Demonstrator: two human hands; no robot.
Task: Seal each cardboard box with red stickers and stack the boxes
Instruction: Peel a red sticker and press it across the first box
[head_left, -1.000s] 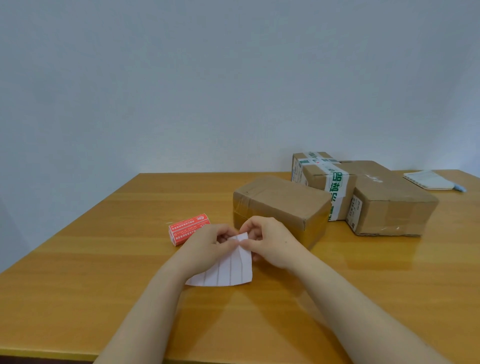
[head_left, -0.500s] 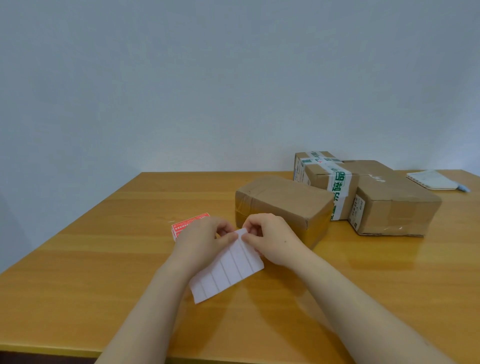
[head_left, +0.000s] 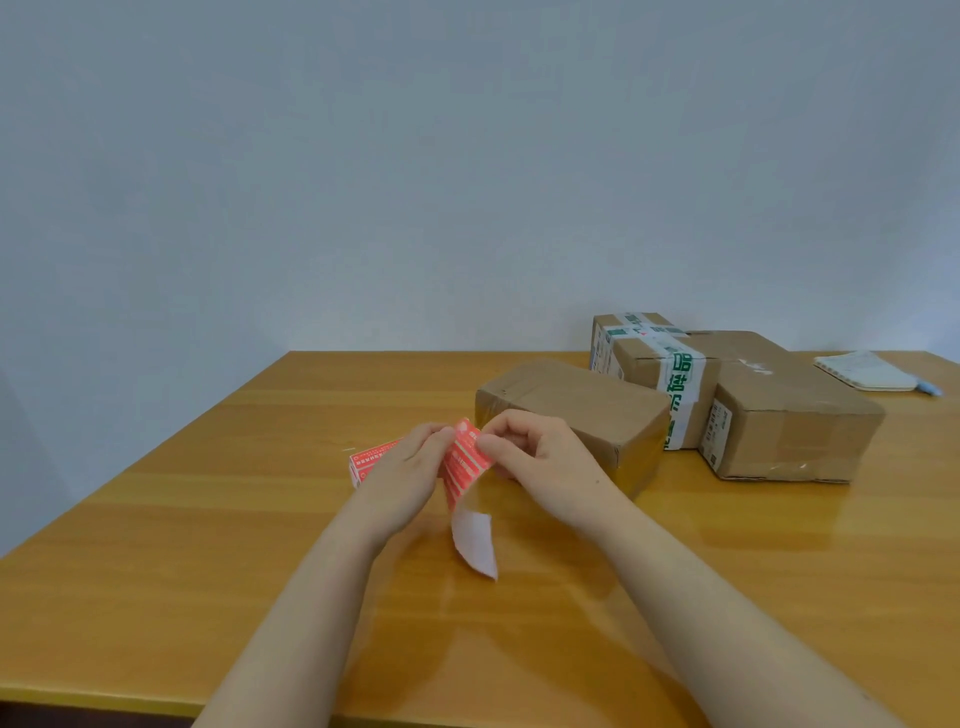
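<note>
three cardboard boxes stand on the wooden counter, all in its far right part, none stacked. the plain box is nearest the middle and set at an angle. behind it, close to the far edge, is the taped box, bound with white tape printed in green. just right of that sits the large box, with a label on its near end; whether these two touch i cannot tell.

one sticker sheet is held above the counter's middle, in front of the plain box. its red printed face is turned toward the camera and its white backing curls down at the lower end. the two hands are both on it: the left hand pinches its left edge with curled fingers, and the right hand pinches its upper right corner between thumb and forefinger.

one pack of red stickers lies on the counter just behind the left hand, which covers its right end. near the far right corner lie one white notepad and one small blue object beside it. the right hand stands in front of the plain box's near left side.
</note>
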